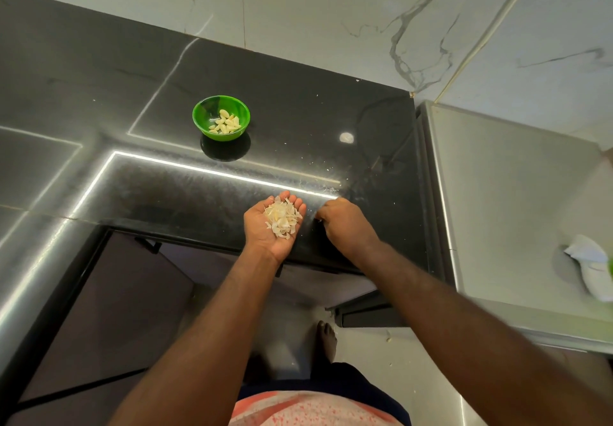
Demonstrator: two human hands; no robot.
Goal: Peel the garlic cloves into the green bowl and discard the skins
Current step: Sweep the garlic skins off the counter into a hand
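Peeling looks done: cloves (225,123) in green bowl (205,107), well apart from hands. Left hand (257,231) palm up, loosely cupped w/ pile of skins (283,218). Right hand (345,223) curled on counter (298,110); can't tell if it's pinching a scrap. Next, prob: gather last bits, bin the lot w/o spilling.

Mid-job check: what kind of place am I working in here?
Most likely a home kitchen: a polished black stone countertop runs against marble-look wall tiles, and a green bowl of peeled garlic cloves stands on it.
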